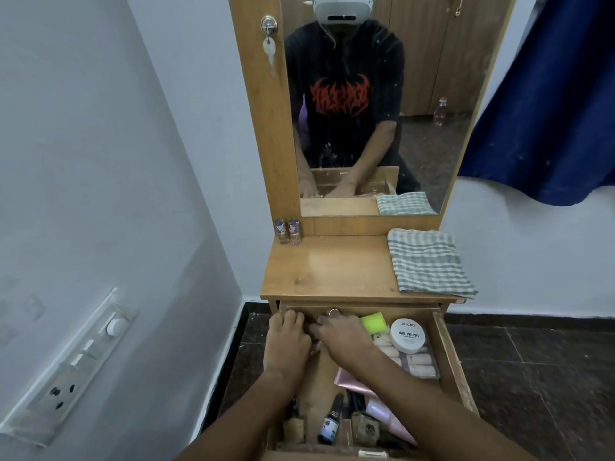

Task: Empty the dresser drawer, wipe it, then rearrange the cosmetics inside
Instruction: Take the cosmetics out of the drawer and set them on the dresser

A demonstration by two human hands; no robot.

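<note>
The wooden dresser drawer (450, 357) is pulled out below the dresser top (332, 267). Both hands reach into its back left corner. My left hand (288, 341) has its fingers curled down over something I cannot see. My right hand (342, 336), a ring on one finger, curls over small items next to it; what it holds is hidden. Inside the drawer lie a neon green cap (373, 322), a round white nail polish remover tub (408, 335), a pack of press-on nails (417, 361), a pink case (352, 380) and several small bottles (329, 424) at the front.
A folded green-and-white checked cloth (427, 261) lies on the right of the dresser top. Two small nail polish bottles (288, 231) stand at its back left, below the mirror (382, 104). A white wall with a switch panel (76, 364) is at left, a blue curtain (552, 104) at right.
</note>
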